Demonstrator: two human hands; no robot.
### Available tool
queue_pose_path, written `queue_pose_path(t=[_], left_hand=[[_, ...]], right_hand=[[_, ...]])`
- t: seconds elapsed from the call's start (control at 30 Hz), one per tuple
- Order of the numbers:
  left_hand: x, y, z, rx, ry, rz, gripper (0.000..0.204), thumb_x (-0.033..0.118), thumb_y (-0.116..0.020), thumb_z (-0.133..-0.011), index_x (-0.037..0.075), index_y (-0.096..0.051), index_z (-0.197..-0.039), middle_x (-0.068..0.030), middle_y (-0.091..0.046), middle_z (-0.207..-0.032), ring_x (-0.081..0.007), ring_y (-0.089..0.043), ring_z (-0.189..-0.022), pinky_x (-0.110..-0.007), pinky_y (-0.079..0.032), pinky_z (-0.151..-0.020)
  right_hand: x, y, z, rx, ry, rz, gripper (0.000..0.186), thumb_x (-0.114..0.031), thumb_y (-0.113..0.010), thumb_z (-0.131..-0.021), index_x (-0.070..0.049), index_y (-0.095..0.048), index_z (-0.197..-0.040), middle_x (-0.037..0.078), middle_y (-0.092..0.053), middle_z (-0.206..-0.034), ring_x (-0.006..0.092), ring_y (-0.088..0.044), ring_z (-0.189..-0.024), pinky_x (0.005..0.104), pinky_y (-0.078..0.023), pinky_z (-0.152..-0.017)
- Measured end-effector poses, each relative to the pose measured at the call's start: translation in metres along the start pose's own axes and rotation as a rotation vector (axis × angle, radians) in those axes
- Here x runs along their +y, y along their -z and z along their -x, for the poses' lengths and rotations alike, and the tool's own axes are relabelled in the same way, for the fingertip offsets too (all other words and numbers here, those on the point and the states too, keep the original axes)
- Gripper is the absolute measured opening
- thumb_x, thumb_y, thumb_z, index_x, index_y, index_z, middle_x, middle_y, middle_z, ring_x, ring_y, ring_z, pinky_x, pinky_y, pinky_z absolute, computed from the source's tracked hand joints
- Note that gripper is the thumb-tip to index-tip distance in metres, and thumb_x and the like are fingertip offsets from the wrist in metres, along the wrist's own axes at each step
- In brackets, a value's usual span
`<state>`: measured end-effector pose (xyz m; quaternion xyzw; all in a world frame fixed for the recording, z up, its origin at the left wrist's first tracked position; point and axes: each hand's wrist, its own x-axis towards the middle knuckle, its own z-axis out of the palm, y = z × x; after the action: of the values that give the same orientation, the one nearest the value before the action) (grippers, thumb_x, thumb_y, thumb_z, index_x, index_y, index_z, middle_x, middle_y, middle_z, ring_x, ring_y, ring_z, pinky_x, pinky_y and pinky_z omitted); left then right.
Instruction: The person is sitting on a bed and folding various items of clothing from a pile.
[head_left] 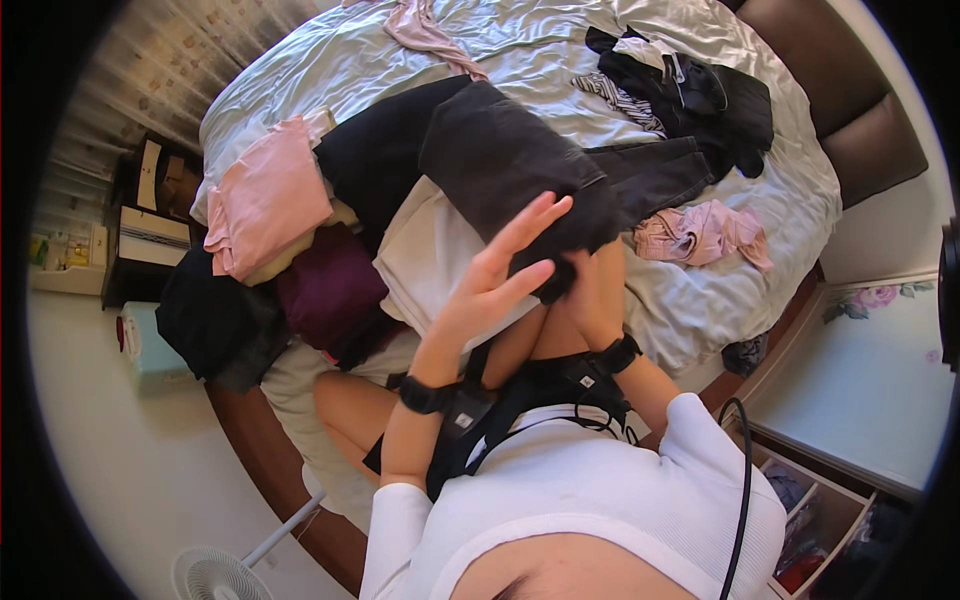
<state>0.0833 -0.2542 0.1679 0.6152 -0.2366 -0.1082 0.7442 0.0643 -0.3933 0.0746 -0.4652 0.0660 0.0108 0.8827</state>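
Note:
A pair of dark grey trousers, folded, lies on the bed in front of my legs. My left hand is raised over its near edge, fingers spread and holding nothing. Bunched dark cloth at that near edge is in my right hand, whose fingers are partly hidden by it. Under and left of the trousers lies a white garment. Further left are a black garment, a folded pink garment, a purple one and a black pile.
A striped cloth, loose black clothes and a crumpled pink garment lie on the right of the bed. A white fan stands lower left. At lower right is an open drawer; a black cable hangs beside me.

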Motion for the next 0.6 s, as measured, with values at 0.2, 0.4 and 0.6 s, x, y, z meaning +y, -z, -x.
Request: queue_pose_path(t=[0.2,0.4,0.6], left_hand=[[-0.072,-0.016,-0.021,-0.026,-0.061,-1.164,0.049,0.034,-0.058,-0.079,0.013,-0.047,-0.121,-0.0032,-0.036,-0.133,-0.0239,-0.024,-0.128,-0.053,-0.013,-0.101],[-0.084,-0.019,-0.023,0.022,-0.037,-1.118,0.043,0.034,-0.06,-0.077,0.013,-0.053,-0.113,0.0001,-0.039,-0.131,-0.0216,-0.022,-0.129,-0.058,-0.01,-0.1],[-0.084,-0.011,-0.022,-0.03,-0.071,-1.006,0.035,0.025,-0.059,-0.079,0.011,-0.055,-0.111,-0.005,-0.033,-0.135,-0.0247,-0.02,-0.13,-0.053,-0.008,-0.103]], right_hand=[[-0.013,0.021,-0.013,0.249,-0.127,-0.491,0.034,-0.02,-0.043,-0.086,-0.004,-0.044,-0.116,0.006,-0.053,-0.111,0.0183,-0.053,-0.1,0.0311,-0.044,-0.086],[-0.011,0.087,-0.014,0.329,0.032,0.361,0.054,-0.018,-0.056,-0.078,-0.001,-0.034,-0.124,0.011,-0.044,-0.125,0.027,-0.044,-0.113,0.0369,-0.034,-0.096],[-0.06,0.061,-0.009,-0.268,0.634,1.673,0.083,-0.014,-0.066,-0.055,-0.011,-0.029,-0.129,0.009,-0.031,-0.133,0.0286,-0.016,-0.131,0.0532,-0.008,-0.103]])
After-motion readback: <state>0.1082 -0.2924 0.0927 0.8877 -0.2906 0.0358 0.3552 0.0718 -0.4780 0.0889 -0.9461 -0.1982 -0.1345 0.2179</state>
